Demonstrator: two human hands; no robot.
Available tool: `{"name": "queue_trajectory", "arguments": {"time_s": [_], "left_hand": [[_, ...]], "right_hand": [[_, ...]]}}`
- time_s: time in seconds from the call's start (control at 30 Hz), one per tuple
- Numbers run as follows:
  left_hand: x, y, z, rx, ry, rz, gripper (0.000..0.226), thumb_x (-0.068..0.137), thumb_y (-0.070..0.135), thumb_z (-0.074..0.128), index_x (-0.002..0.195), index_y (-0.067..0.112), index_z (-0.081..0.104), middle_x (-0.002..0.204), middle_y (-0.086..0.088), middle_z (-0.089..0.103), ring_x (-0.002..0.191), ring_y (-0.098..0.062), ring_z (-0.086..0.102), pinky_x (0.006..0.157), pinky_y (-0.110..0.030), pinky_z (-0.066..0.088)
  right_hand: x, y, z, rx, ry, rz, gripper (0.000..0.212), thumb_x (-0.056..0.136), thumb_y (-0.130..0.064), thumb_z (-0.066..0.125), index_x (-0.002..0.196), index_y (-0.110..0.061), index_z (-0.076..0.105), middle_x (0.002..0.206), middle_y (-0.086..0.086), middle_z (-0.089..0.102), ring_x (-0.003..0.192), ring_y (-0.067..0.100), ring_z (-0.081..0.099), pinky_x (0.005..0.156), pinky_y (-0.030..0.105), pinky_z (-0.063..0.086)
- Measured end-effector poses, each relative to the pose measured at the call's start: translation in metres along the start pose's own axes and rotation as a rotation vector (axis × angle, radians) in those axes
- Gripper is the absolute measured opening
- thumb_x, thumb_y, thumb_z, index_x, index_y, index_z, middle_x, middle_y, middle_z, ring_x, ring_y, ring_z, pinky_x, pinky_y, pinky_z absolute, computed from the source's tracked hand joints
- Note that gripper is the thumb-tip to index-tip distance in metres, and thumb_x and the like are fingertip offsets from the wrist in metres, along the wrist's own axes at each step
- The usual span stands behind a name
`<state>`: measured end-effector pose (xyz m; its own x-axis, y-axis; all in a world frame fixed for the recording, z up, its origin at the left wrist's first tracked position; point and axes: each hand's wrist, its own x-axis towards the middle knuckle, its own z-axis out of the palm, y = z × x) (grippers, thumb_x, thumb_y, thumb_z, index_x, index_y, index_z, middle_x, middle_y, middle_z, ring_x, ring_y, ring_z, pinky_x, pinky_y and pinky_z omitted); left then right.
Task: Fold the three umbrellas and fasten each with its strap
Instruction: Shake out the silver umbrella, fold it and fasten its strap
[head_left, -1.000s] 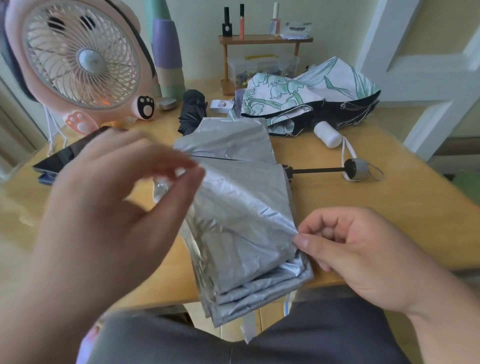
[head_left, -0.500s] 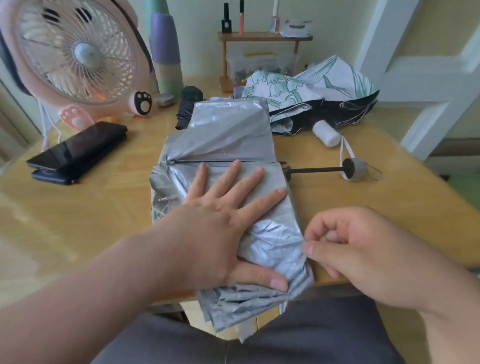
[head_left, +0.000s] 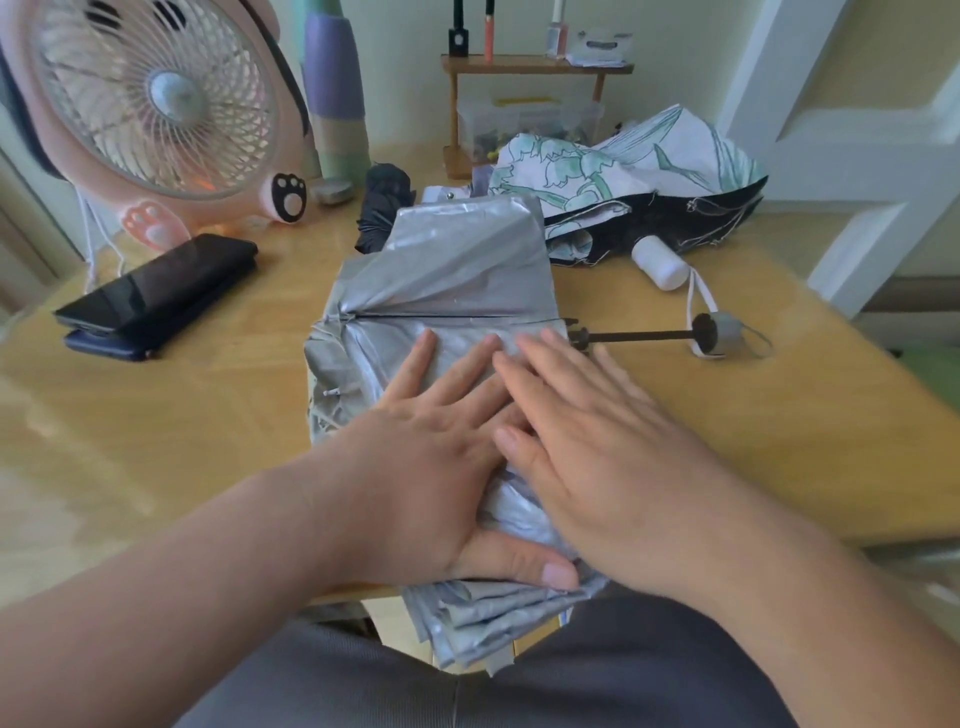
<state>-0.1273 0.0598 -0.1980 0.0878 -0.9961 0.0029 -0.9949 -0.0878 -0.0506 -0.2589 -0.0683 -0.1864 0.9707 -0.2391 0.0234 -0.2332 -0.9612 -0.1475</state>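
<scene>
The left hand (head_left: 431, 467) and right hand (head_left: 613, 457) lie flat, side by side, fingers straight, pressing the silver umbrella (head_left: 457, 270) that overhangs the counter's (head_left: 182, 415) near edge; they would best smooth its pleats evenly toward the handle (head_left: 719, 335) at right before rolling.

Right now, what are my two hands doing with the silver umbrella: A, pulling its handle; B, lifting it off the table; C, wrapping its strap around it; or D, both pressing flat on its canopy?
D: the left hand and the right hand both lie with straight fingers flat on the silver umbrella, and its handle sits untouched to the right.
</scene>
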Motion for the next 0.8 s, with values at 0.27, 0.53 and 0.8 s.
{"name": "queue_trajectory", "arguments": {"time_s": [0.27, 0.53, 0.8], "left_hand": [[-0.009, -0.001, 0.000, -0.049, 0.050, -0.318, 0.119, 0.069, 0.100, -0.005, 0.162, 0.026, -0.006, 0.169, 0.004, -0.018, 0.153, -0.015, -0.026, 0.125, -0.051, -0.010], [-0.007, -0.001, 0.002, -0.007, 0.020, -0.395, 0.117, 0.065, 0.098, -0.016, 0.159, 0.029, -0.018, 0.165, 0.005, -0.030, 0.150, -0.016, -0.033, 0.123, -0.054, -0.013], [-0.010, -0.008, 0.005, -0.017, 0.078, -0.379, 0.115, 0.073, 0.097, 0.000, 0.163, 0.027, 0.010, 0.171, 0.002, 0.000, 0.157, -0.020, 0.000, 0.126, -0.053, -0.005]], "right_hand": [[-0.022, 0.014, 0.008, -0.145, -0.149, 0.085, 0.070, 0.092, -0.051, -0.010, 0.157, -0.027, -0.022, 0.159, -0.016, -0.036, 0.141, 0.003, -0.043, 0.125, 0.040, -0.013], [-0.012, 0.000, 0.000, -0.142, 0.192, -0.037, 0.059, 0.096, -0.034, 0.034, 0.149, -0.013, 0.047, 0.163, 0.002, 0.033, 0.155, 0.017, 0.019, 0.118, 0.039, 0.014], [-0.014, -0.006, 0.015, 0.007, -0.113, -0.115, 0.109, 0.070, -0.092, -0.016, 0.155, -0.024, -0.022, 0.160, -0.013, -0.034, 0.143, -0.002, -0.037, 0.118, 0.033, -0.019]]}}
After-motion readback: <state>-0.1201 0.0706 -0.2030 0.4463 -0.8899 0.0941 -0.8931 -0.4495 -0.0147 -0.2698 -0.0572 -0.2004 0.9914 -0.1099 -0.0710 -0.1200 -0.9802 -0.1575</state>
